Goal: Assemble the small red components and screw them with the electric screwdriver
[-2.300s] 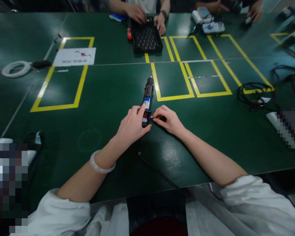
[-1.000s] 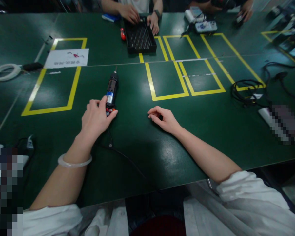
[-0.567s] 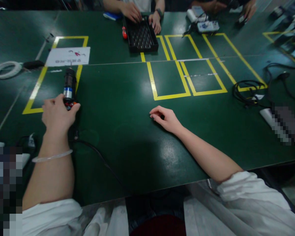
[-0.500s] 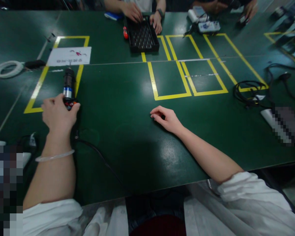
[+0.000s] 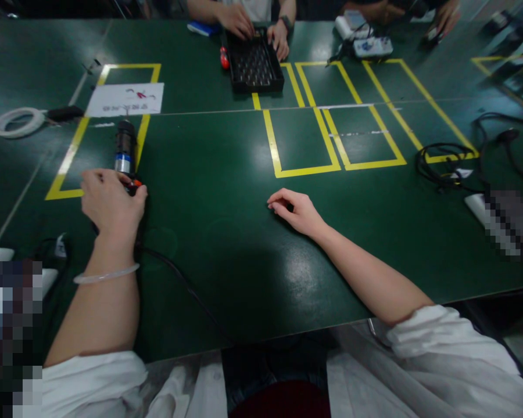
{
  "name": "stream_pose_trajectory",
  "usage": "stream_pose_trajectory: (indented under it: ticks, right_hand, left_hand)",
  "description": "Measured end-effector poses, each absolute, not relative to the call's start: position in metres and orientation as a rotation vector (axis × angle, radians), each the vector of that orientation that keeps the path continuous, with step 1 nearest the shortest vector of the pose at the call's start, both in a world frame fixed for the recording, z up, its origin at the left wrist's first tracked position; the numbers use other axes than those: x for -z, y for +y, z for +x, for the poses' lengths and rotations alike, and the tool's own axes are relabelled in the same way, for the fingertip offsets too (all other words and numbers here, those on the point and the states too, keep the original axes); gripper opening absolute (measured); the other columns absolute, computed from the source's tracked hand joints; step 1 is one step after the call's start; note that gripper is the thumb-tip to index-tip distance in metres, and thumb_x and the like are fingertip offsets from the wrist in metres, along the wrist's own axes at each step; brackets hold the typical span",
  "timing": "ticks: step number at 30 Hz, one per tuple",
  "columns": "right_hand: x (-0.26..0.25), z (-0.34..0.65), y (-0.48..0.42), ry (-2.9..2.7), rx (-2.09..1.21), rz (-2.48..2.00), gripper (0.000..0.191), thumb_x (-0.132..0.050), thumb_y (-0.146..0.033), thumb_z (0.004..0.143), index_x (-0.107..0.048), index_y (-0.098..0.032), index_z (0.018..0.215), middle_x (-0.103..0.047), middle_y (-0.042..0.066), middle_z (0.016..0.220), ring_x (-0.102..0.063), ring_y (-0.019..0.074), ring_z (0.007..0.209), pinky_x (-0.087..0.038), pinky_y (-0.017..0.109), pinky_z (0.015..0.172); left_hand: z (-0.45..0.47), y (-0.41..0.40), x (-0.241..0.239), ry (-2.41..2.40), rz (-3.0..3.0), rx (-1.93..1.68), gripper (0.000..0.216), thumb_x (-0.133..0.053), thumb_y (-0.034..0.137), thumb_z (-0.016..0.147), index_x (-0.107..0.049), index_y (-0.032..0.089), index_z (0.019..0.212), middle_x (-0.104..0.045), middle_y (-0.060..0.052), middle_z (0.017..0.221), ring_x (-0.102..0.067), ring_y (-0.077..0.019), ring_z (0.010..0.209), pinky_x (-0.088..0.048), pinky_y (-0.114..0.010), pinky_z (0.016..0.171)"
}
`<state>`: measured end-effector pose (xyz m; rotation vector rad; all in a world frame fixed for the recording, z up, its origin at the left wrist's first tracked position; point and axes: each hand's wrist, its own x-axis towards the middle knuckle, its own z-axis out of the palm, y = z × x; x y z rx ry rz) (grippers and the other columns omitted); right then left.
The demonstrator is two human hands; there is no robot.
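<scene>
A black cylindrical tool (image 5: 124,148) with a blue band and a red near end lies on the green table (image 5: 226,232), across the yellow tape line of the left rectangle (image 5: 72,155). My left hand (image 5: 111,203) is wrapped over the tool's near end, fingers curled on it. A black cable (image 5: 178,281) runs from under that hand toward the table's near edge. My right hand (image 5: 297,210) rests on the table at the middle, fingers loosely curled, thumb and forefinger pinched together; what they hold, if anything, is hidden.
Across the table a person's hands (image 5: 257,28) rest on a black tray (image 5: 255,65), with a red-handled tool (image 5: 222,58) beside it. A white sheet (image 5: 125,99) and a white ring (image 5: 17,122) lie far left. Coiled black cables (image 5: 444,159) lie at the right. Yellow taped rectangles (image 5: 305,142) mark the middle.
My left hand slid the tool from the table's middle far to the left, onto the yellow rectangle's edge. My right hand let go of it and stayed at the middle.
</scene>
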<state>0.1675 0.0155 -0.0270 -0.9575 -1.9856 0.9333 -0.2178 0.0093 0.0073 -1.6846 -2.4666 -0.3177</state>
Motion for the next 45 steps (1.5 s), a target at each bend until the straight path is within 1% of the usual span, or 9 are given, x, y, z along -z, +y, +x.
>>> stream_pose_trajectory:
  ticks: [10,17,19,23,28,32,36,40,45]
  right_hand:
    - [0.027,0.166,0.016,-1.990,-0.924,-0.969,0.012,-0.056,-0.021,0.092,-0.067,-0.017,0.093,-0.072,0.003,0.086,-0.061,0.0128,0.070,-0.047,0.026,0.068]
    - [0.028,0.167,0.015,-1.973,-0.973,-0.953,0.011,-0.058,-0.023,0.091,-0.065,-0.018,0.096,-0.071,0.002,0.084,-0.062,0.0132,0.072,-0.049,0.027,0.069]
    - [0.029,0.167,0.015,-1.973,-1.028,-0.900,0.016,-0.060,-0.024,0.090,-0.062,-0.019,0.105,-0.070,0.001,0.085,-0.062,0.0126,0.072,-0.050,0.027,0.071]
    - [0.031,0.167,0.016,-2.010,-1.154,-0.766,0.033,-0.067,-0.027,0.086,-0.057,-0.019,0.117,-0.070,0.000,0.089,-0.063,0.0114,0.071,-0.050,0.026,0.071]
    - [0.031,0.167,0.015,-2.037,-1.183,-0.743,0.015,-0.065,-0.030,0.089,-0.062,-0.018,0.098,-0.070,0.001,0.084,-0.064,0.0124,0.075,-0.050,0.026,0.072]
    - [0.030,0.167,0.014,-1.985,-1.158,-0.812,0.016,-0.068,-0.029,0.087,-0.062,-0.017,0.096,-0.068,0.000,0.082,-0.061,0.0115,0.071,-0.049,0.025,0.069]
    - [0.031,0.166,0.014,-1.937,-1.119,-0.805,0.014,-0.070,-0.026,0.086,-0.063,-0.018,0.094,-0.067,0.000,0.080,-0.059,0.0112,0.068,-0.048,0.024,0.066]
    - [0.033,0.166,0.014,-1.922,-1.096,-0.816,0.014,-0.071,-0.025,0.085,-0.062,-0.019,0.094,-0.066,-0.001,0.078,-0.060,0.0119,0.069,-0.048,0.025,0.065]
    - [0.032,0.165,0.014,-1.929,-1.077,-0.825,0.015,-0.071,-0.025,0.085,-0.062,-0.019,0.095,-0.065,-0.001,0.079,-0.059,0.0119,0.069,-0.048,0.026,0.065]
  left_hand:
    - [-0.210,0.008,-0.014,-2.422,-1.698,0.485,0.047,-0.036,0.048,0.098,-0.051,0.012,0.124,-0.045,-0.014,0.138,-0.043,-0.0356,0.128,-0.039,-0.050,0.102]
    - [-0.112,0.007,-0.021,-2.204,-2.613,0.903,0.039,-0.045,0.044,0.099,-0.058,0.015,0.122,-0.067,-0.005,0.096,-0.064,-0.0175,0.087,-0.047,-0.032,0.084]
    - [-0.080,0.005,-0.019,-2.155,-2.992,0.916,0.047,-0.047,0.041,0.098,-0.051,0.015,0.136,-0.065,-0.003,0.085,-0.062,-0.0163,0.078,-0.048,-0.031,0.077]
    - [-0.046,0.002,-0.011,-2.100,-3.626,0.930,0.073,-0.049,0.038,0.096,-0.022,0.012,0.158,-0.059,0.001,0.073,-0.057,-0.0147,0.068,-0.048,-0.028,0.068]
    - [-0.043,0.004,0.001,-2.245,-3.609,1.233,0.073,-0.053,0.037,0.096,-0.024,0.012,0.158,-0.060,0.000,0.075,-0.058,-0.0136,0.070,-0.049,-0.027,0.069]
    - [-0.045,0.005,0.007,-2.452,-3.399,1.537,0.058,-0.051,0.039,0.097,-0.042,0.012,0.147,-0.062,-0.003,0.084,-0.061,-0.0133,0.072,-0.054,-0.028,0.069]
    - [-0.044,0.005,0.009,-2.490,-3.348,1.627,0.037,-0.053,0.042,0.096,-0.058,0.012,0.117,-0.062,-0.003,0.080,-0.061,-0.0127,0.068,-0.054,-0.027,0.066]
    - [-0.044,0.006,0.009,-2.402,-3.394,1.580,0.032,-0.054,0.045,0.095,-0.058,0.013,0.096,-0.062,-0.003,0.079,-0.061,-0.0121,0.066,-0.052,-0.026,0.065]
    - [-0.044,0.006,0.010,-2.302,-3.465,1.589,0.034,-0.059,0.047,0.092,-0.058,0.013,0.093,-0.062,-0.003,0.079,-0.060,-0.0114,0.065,-0.051,-0.026,0.065]
